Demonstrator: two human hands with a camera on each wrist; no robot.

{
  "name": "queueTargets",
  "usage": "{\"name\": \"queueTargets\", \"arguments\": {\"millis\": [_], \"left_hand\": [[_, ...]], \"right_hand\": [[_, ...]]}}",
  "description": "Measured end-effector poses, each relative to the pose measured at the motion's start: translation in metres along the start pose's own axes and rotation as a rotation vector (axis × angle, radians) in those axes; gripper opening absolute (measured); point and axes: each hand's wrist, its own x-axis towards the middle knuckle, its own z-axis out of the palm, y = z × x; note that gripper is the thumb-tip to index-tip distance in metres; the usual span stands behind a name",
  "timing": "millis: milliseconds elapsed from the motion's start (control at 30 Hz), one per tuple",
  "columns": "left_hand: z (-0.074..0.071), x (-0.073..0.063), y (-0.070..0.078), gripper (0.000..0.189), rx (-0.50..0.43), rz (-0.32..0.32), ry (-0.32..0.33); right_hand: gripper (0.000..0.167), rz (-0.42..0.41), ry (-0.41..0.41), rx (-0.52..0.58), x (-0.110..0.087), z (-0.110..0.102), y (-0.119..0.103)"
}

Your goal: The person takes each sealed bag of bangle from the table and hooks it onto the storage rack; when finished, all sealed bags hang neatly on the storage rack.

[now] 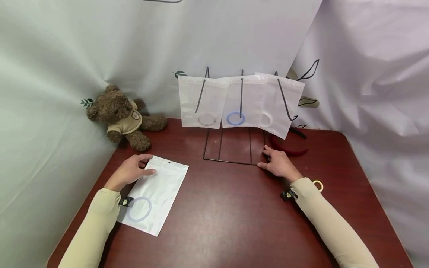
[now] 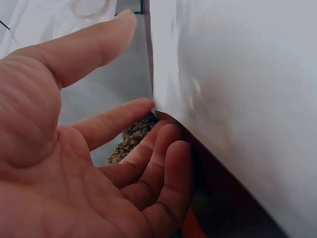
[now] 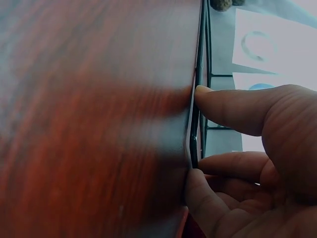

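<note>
A flat white zip pouch (image 1: 167, 190) lies on the left of the table, a pale ring (image 1: 150, 208) showing through its lower part. My left hand (image 1: 130, 172) is at its top left corner, thumb and fingers spread apart; in the left wrist view the index fingertip meets the pouch's edge (image 2: 163, 94). With thumb and fingers, my right hand (image 1: 279, 163) pinches the front right corner of a black wire rack (image 1: 231, 161). Three white pouches hang from the rack's hooks: left (image 1: 191, 93), middle (image 1: 232, 95), right (image 1: 295, 93). Through the middle one a blue ring (image 1: 228, 118) shows.
At the back left a brown teddy bear (image 1: 134, 123) sits against the white curtain (image 1: 151, 56). Behind my right hand lies a red curved object (image 1: 296, 152), partly hidden. A small yellow ring (image 1: 322, 185) rests beside my right sleeve.
</note>
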Motion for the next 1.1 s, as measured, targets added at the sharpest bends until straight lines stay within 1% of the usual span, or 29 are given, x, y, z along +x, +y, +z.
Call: {"name": "queueTargets", "arguments": {"millis": [167,333,400,500,600,767,867,933,1000,1100], "left_hand": [[0.003,0.001,0.000,0.083,0.024,0.041,-0.017],[0.006,0.003,0.000,0.082,0.054,0.105,-0.039],[0.007,0.003,0.000,0.081,0.050,0.124,-0.045],[0.007,0.002,0.000,0.080,0.032,0.133,-0.046],[0.005,0.001,0.000,0.077,-0.006,0.154,-0.049],[0.001,0.002,0.001,0.075,-0.055,0.235,-0.073],[-0.001,0.004,0.003,0.073,-0.084,0.267,-0.098],[-0.002,0.005,0.005,0.071,-0.107,0.276,-0.109],[-0.003,0.007,0.008,0.069,-0.136,0.268,-0.107],[-0.004,0.009,0.014,0.065,-0.146,0.258,-0.076]], "right_hand": [[0.072,-0.006,0.001,-0.006,0.000,-0.002,0.000],[0.072,-0.002,0.003,0.000,0.000,-0.001,0.000],[0.072,-0.001,0.000,0.000,0.000,-0.001,0.000],[0.073,-0.002,-0.003,-0.003,0.000,0.000,0.000],[0.072,-0.006,-0.002,-0.006,0.000,-0.001,0.000],[0.072,-0.011,0.002,-0.008,0.000,-0.002,0.000],[0.072,-0.009,0.000,-0.005,-0.001,-0.002,0.000],[0.072,-0.008,0.000,-0.004,-0.001,-0.002,-0.001],[0.072,-0.009,0.001,-0.002,-0.001,-0.002,-0.001],[0.071,-0.011,0.004,-0.002,0.000,-0.002,-0.001]]}}
